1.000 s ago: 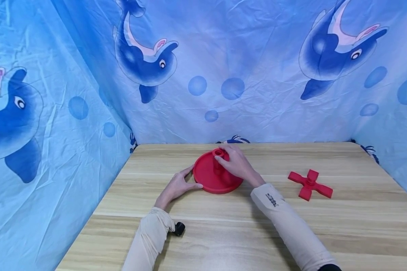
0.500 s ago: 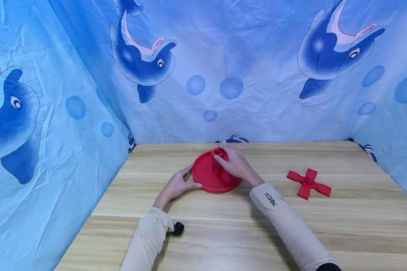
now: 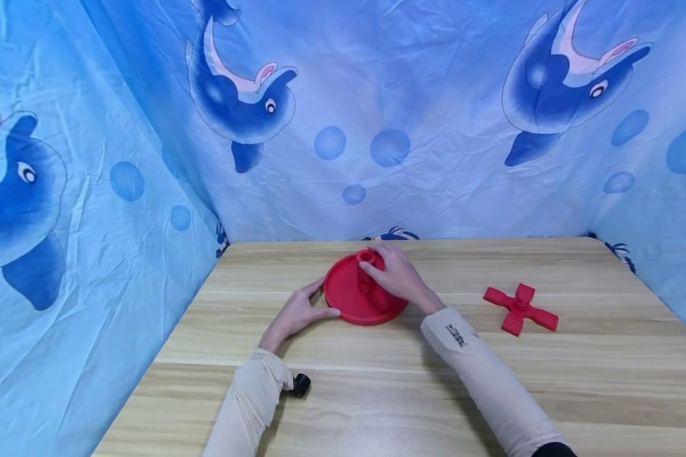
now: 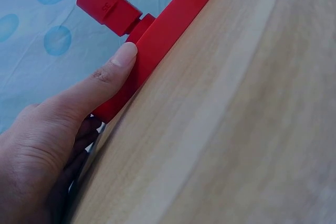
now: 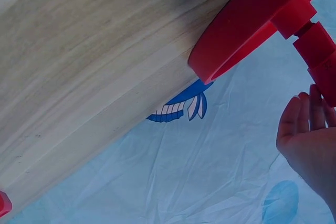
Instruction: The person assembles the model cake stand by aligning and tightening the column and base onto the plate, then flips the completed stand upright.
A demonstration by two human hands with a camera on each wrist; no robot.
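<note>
A round red tray (image 3: 345,298) with a low rim is set flat on the wood-grained surface (image 3: 354,400), near its far edge. Its rim is held at the left by the left hand (image 3: 297,316); the thumb is laid against the near side of the rim and the other fingers are spread around toward the far side, partly hidden. Over the middle of the tray, a red tube (image 4: 113,9) is gripped between the thumb and curled fingers of the right hand (image 3: 401,276). The tube is held roughly upright, its open end facing up. Between it and the raised red collar (image 4: 140,28) at the tray's centre, a narrow neck (image 5: 304,28) is seen in both wrist views; how far the parts are joined cannot be told. To the right, well apart from the tray, a red cross-shaped piece (image 3: 520,309) is laid on the surface, with a short stub raised at its centre. Behind the surface, a blue cloth (image 3: 343,76) printed with dolphins is hung.
</note>
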